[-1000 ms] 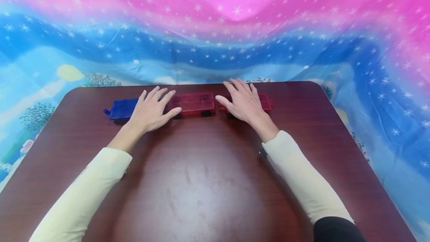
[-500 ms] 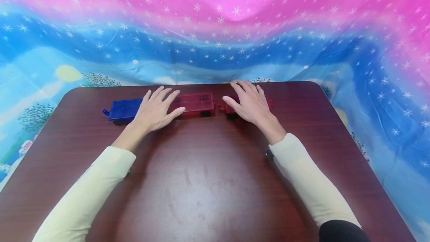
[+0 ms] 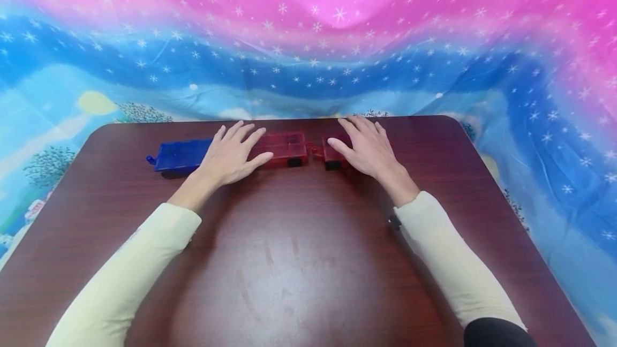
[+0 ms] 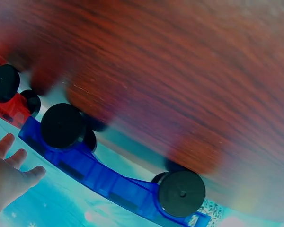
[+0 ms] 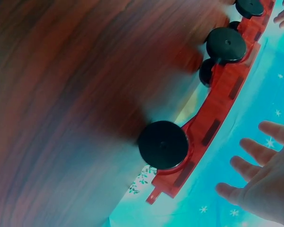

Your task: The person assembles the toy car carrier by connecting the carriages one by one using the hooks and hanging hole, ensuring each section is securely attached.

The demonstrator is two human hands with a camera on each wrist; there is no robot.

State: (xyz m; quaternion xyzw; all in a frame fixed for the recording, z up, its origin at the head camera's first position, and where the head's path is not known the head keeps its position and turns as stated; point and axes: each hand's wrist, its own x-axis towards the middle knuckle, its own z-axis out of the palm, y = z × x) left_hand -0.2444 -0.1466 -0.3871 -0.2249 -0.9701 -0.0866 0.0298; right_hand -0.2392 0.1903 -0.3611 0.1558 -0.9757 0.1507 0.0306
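Observation:
A blue translucent toy wagon (image 3: 180, 155) stands at the left end of a row along the table's far edge. Beside it is a red toy wagon (image 3: 284, 149), with a second red wagon (image 3: 331, 155) to the right. My left hand (image 3: 231, 155) is spread over where the blue and middle red wagons meet, hiding that joint in the head view. Over the right-hand wagon my right hand (image 3: 368, 149) has its fingers spread and covers most of it. Both wrist views show fingers apart from the wagons, gripping nothing. Black wheels (image 4: 182, 193) show under the blue wagon.
A dark wood table (image 3: 299, 250) carries the row. Behind it hangs a pink and blue cloth (image 3: 308, 63) with snowflakes, reaching round both sides. A small red hook (image 3: 315, 150) shows between the two red wagons.
Both hands have shifted to the right over the wagons. More of the blue wagon and the left end of the right-hand red wagon now shows. The wagons stay in place.

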